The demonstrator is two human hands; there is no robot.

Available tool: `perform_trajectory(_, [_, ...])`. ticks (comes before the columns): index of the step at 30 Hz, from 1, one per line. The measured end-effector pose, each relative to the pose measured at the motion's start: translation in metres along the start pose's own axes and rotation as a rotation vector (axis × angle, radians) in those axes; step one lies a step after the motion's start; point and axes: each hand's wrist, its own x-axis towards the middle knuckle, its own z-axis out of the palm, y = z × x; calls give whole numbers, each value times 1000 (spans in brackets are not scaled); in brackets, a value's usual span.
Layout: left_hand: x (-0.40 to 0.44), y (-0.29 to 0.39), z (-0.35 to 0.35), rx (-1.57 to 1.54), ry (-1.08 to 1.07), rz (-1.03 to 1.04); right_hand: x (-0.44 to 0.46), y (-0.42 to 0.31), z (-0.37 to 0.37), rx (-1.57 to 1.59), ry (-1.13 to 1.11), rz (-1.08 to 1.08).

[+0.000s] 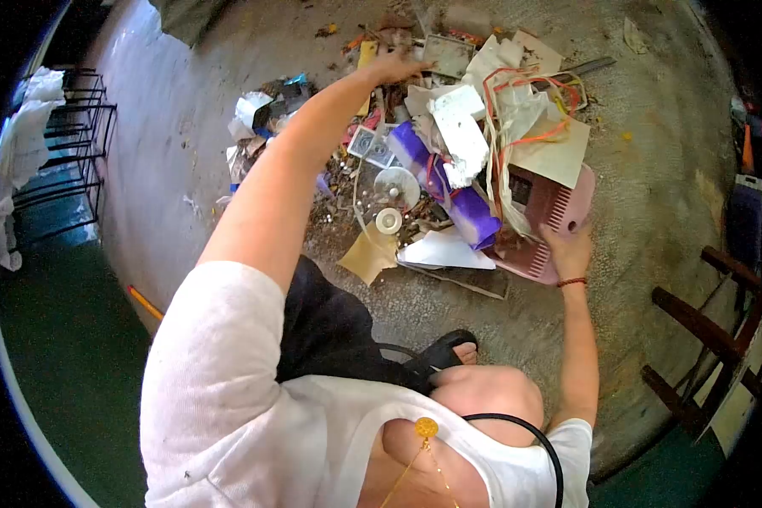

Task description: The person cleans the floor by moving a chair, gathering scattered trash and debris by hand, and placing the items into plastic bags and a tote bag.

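A pink dustpan (577,203) with comb-like teeth lies at the right of the debris heap, its edge gripped by my right hand (570,250). Papers, a white foam block (461,135), a purple wrapper (472,216) and tangled orange and white strips (504,157) lie on and beside it. My left hand (396,65) reaches to the far side of the heap, by a greyish square piece (449,57) and a yellow strip (366,55); its fingers are partly lost among the scraps, and whether they hold anything is unclear.
Around the heap is a rough concrete floor (652,186). Dark metal frames (80,161) with white sheeting stand at far left. A brown rack (711,330) stands at right. Small scraps and a disc (396,188) lie in the heap's middle, and my sandalled foot (457,351) is close below.
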Motion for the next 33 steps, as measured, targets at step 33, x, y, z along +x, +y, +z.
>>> perform_trajectory(33, [-332,-244,-11,-484,15,-809,-31,-89,57,-15,-284,-18])
